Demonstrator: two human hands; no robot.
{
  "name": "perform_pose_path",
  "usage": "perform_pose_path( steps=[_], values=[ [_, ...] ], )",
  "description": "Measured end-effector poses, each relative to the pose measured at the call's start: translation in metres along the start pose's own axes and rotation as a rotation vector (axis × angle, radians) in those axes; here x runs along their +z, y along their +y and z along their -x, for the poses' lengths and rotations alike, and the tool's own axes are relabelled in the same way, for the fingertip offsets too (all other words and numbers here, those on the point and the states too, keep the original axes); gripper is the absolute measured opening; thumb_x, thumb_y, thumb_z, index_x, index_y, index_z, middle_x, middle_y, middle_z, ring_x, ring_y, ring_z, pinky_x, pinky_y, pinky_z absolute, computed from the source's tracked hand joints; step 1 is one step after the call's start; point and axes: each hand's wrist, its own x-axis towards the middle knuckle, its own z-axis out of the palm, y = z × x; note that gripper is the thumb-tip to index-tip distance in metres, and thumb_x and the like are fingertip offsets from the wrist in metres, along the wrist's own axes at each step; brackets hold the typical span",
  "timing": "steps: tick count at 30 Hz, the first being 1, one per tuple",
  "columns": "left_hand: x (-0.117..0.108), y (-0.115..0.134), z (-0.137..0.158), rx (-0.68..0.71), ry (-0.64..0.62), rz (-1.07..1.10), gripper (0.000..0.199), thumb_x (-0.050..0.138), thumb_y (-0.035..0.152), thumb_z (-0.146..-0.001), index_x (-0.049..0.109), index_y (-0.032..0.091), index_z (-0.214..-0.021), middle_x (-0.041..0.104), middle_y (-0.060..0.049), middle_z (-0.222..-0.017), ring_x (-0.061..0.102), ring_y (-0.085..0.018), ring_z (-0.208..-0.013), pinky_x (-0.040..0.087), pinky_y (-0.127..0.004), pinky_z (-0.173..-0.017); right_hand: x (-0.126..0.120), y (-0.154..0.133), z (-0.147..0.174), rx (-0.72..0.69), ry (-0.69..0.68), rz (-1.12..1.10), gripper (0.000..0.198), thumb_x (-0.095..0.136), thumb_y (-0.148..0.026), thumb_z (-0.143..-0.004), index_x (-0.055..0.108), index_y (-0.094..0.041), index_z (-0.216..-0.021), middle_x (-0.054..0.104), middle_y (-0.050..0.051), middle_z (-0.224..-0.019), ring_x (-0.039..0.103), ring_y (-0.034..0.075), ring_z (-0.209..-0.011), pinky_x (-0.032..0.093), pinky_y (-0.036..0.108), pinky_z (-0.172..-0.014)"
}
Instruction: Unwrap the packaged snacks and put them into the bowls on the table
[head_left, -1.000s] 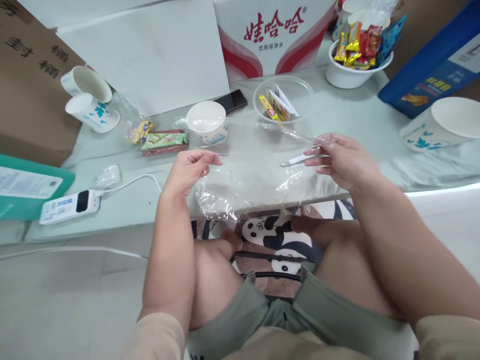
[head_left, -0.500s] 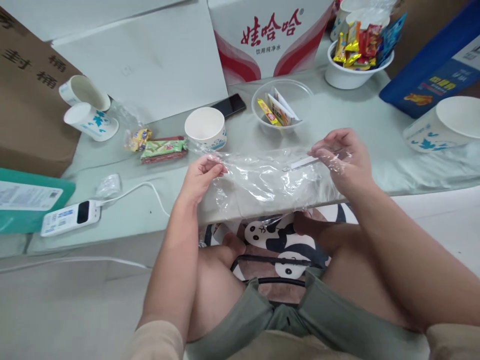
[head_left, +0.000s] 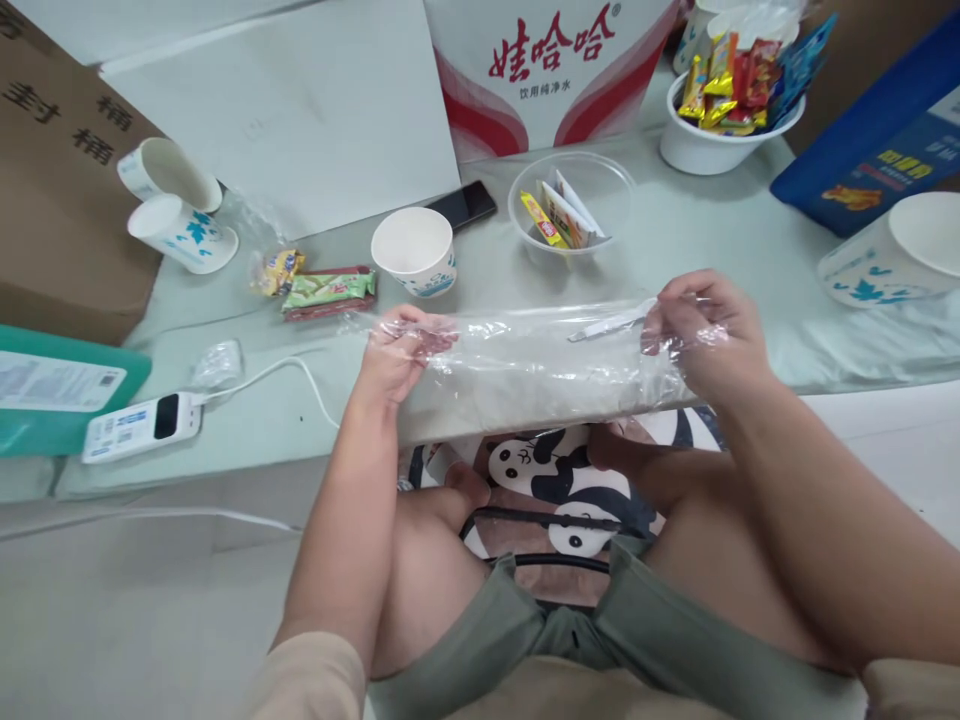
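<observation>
Stretched between my two hands is a clear plastic bag [head_left: 525, 355], pulled fairly taut above the table's front edge. My left hand [head_left: 401, 352] pinches its left end, and some film sticks out past the fingers. At the other end, my right hand [head_left: 701, 330] is closed on the film. A narrow white strip [head_left: 607, 326] lies along the bag by the right fingers; whether it is inside the bag or held separately I cannot tell. Just beyond my left hand stands a white paper cup [head_left: 414, 255]. Behind the bag is a clear plastic bowl [head_left: 529, 235] with small packets inside.
A phone [head_left: 466, 206] lies behind the cup. Wrapped snacks [head_left: 330, 291] and tipped paper cups [head_left: 180, 235] are at left, near a power strip [head_left: 139, 428] with a white cable. At right are a white bowl [head_left: 697, 150] of snacks, a blue bag [head_left: 847, 165] and a large paper cup [head_left: 885, 260].
My right hand has moved a little to the right, drawing the plastic bag straighter and tauter. The left hand keeps its place with its fingers shifted on the film.
</observation>
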Motion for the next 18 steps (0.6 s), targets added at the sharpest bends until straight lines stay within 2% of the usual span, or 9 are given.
perform_pose_path(
  steps=[4, 6, 9, 12, 15, 18],
  values=[
    [-0.004, 0.005, 0.004, -0.069, -0.034, -0.060, 0.035, 0.090, 0.020, -0.048, 0.055, 0.016, -0.053, 0.078, -0.002, -0.077, 0.069, -0.010, -0.057, 0.057, -0.021, -0.057, -0.003, -0.015, 0.006, 0.030, -0.078, -0.105, 0.010, 0.072, -0.033, -0.074, 0.064, -0.028, -0.069, 0.066, 0.003, -0.088, 0.060, 0.018, -0.064, 0.051, 0.040, -0.067],
    [-0.007, 0.003, 0.004, -0.112, -0.031, -0.122, 0.025, 0.084, 0.017, -0.051, 0.060, 0.017, -0.054, 0.077, -0.003, -0.075, 0.071, -0.012, -0.061, 0.059, -0.022, -0.061, -0.004, -0.020, 0.007, 0.045, -0.065, -0.075, 0.011, 0.070, -0.030, -0.070, 0.065, -0.028, -0.060, 0.067, 0.005, -0.085, 0.063, 0.022, -0.074, 0.054, 0.045, -0.077],
    [-0.012, 0.000, 0.004, -0.159, -0.065, -0.202, 0.013, 0.079, 0.018, -0.055, 0.067, 0.017, -0.060, 0.075, -0.004, -0.070, 0.074, -0.017, -0.065, 0.062, -0.028, -0.066, -0.005, -0.016, 0.005, 0.053, -0.013, 0.009, 0.036, 0.062, -0.050, -0.077, 0.059, -0.029, -0.048, 0.065, 0.010, -0.074, 0.065, 0.030, -0.087, 0.055, 0.051, -0.083],
    [-0.013, -0.002, 0.002, -0.155, -0.083, -0.194, 0.009, 0.076, 0.022, -0.058, 0.071, 0.016, -0.064, 0.075, -0.004, -0.070, 0.073, -0.018, -0.065, 0.063, -0.033, -0.071, -0.005, -0.004, 0.000, 0.153, 0.022, 0.061, 0.050, 0.053, -0.064, -0.085, 0.059, -0.028, -0.050, 0.063, 0.010, -0.070, 0.065, 0.029, -0.082, 0.056, 0.048, -0.078],
    [-0.010, -0.003, -0.001, -0.143, -0.038, -0.129, 0.023, 0.073, 0.037, -0.070, 0.069, 0.017, -0.060, 0.074, -0.005, -0.066, 0.072, -0.019, -0.063, 0.062, -0.034, -0.068, -0.003, 0.004, -0.002, 0.189, 0.041, 0.146, 0.039, 0.067, -0.053, -0.083, 0.059, -0.026, -0.056, 0.062, 0.006, -0.070, 0.063, 0.022, -0.075, 0.055, 0.040, -0.074],
    [-0.008, -0.007, -0.004, -0.138, 0.006, -0.195, 0.042, 0.072, 0.050, -0.077, 0.064, 0.018, -0.051, 0.068, -0.006, -0.057, 0.065, -0.016, -0.057, 0.056, -0.028, -0.057, 0.001, 0.003, -0.001, 0.173, -0.051, 0.320, 0.029, 0.075, -0.042, -0.077, 0.056, -0.025, -0.064, 0.060, 0.002, -0.071, 0.058, 0.017, -0.067, 0.053, 0.036, -0.067]
  ],
)
